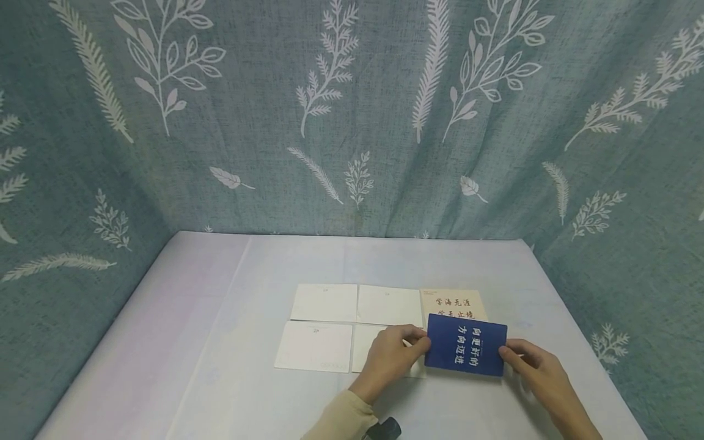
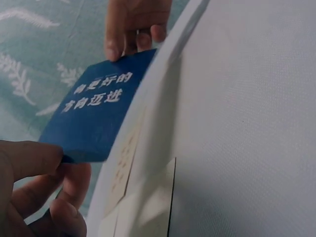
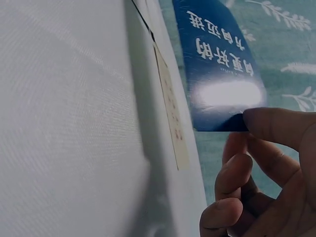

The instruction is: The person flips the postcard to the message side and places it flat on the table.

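A dark blue card [image 1: 466, 344] with white Chinese characters is held up off the table between both hands. My left hand [image 1: 392, 354] pinches its left edge between thumb and fingers, and my right hand [image 1: 536, 370] pinches the opposite edge. In the left wrist view the blue card [image 2: 96, 111] tilts above the table, its lettering facing up. The right wrist view shows my right thumb [image 3: 276, 126] on a corner of it. Behind the blue card lies a cream card [image 1: 452, 299] with brown characters, its lower part covered.
Pale blank-looking cards lie in two rows: one at back left [image 1: 324, 302], one at back middle [image 1: 389, 305], one at front left [image 1: 313, 347], and one at front middle [image 1: 365, 335] partly behind my left hand. The white table [image 1: 231, 391] is bordered by a leaf-patterned green curtain [image 1: 264, 122].
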Action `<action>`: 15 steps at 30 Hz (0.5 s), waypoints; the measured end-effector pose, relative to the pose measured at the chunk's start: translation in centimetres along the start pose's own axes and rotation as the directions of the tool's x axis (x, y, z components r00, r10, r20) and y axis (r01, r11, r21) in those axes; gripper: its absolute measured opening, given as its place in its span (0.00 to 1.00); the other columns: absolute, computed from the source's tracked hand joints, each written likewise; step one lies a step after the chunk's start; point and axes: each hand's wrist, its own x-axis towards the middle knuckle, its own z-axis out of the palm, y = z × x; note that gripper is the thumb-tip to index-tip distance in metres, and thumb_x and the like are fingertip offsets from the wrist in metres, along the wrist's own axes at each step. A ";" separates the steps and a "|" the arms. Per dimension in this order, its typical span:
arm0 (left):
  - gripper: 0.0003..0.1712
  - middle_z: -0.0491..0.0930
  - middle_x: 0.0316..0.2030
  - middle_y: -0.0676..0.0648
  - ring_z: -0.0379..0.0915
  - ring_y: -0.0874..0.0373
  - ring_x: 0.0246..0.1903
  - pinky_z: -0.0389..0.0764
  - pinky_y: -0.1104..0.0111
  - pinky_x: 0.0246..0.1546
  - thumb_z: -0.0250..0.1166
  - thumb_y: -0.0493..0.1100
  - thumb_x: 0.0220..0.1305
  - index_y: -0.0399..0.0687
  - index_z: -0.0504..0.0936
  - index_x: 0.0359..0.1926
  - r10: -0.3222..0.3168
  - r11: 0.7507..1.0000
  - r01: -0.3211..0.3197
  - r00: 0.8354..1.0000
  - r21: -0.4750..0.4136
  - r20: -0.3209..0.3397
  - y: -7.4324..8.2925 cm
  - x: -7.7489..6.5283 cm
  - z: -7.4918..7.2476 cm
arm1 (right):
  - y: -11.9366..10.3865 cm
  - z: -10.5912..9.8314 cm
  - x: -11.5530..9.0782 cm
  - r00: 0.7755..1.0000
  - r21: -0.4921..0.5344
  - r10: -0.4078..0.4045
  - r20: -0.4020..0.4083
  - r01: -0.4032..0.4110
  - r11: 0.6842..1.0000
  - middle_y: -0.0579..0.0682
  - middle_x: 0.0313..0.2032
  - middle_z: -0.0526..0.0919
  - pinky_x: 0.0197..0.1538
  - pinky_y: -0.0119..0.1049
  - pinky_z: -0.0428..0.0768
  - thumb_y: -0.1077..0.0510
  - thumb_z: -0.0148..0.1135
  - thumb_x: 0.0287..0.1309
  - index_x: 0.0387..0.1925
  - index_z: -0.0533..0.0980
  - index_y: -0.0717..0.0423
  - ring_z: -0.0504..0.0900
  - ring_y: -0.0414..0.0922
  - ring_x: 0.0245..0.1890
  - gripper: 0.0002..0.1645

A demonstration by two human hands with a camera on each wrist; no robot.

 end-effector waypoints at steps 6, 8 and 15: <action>0.11 0.85 0.35 0.61 0.74 0.70 0.31 0.74 0.71 0.30 0.67 0.53 0.65 0.57 0.89 0.42 0.004 1.000 -0.004 1.000 0.011 -0.014 0.0 0.0 -0.2 | 0.0 -0.1 0.1 1.000 0.006 -0.020 -0.003 0.020 1.000 0.51 0.43 0.86 0.38 0.36 0.77 0.37 0.64 0.65 0.57 0.79 0.61 0.79 0.43 0.39 0.34; 0.11 0.84 0.34 0.61 0.73 0.70 0.30 0.73 0.71 0.30 0.66 0.53 0.65 0.57 0.89 0.42 0.008 1.000 -0.008 1.000 0.015 -0.018 0.0 0.0 -0.2 | 0.0 0.0 0.1 1.000 0.025 -0.029 -0.001 0.029 0.999 0.49 0.39 0.86 0.40 0.35 0.78 0.38 0.64 0.66 0.56 0.79 0.61 0.80 0.43 0.38 0.32; 0.14 0.83 0.24 0.61 0.73 0.68 0.21 0.71 0.71 0.23 0.65 0.52 0.66 0.50 0.87 0.44 -0.003 0.998 0.004 1.000 -0.067 0.019 0.0 0.1 -0.1 | 0.0 0.1 -0.1 0.997 0.042 -0.076 0.002 0.076 0.996 0.47 0.37 0.88 0.42 0.32 0.78 0.38 0.63 0.66 0.51 0.81 0.58 0.82 0.40 0.39 0.28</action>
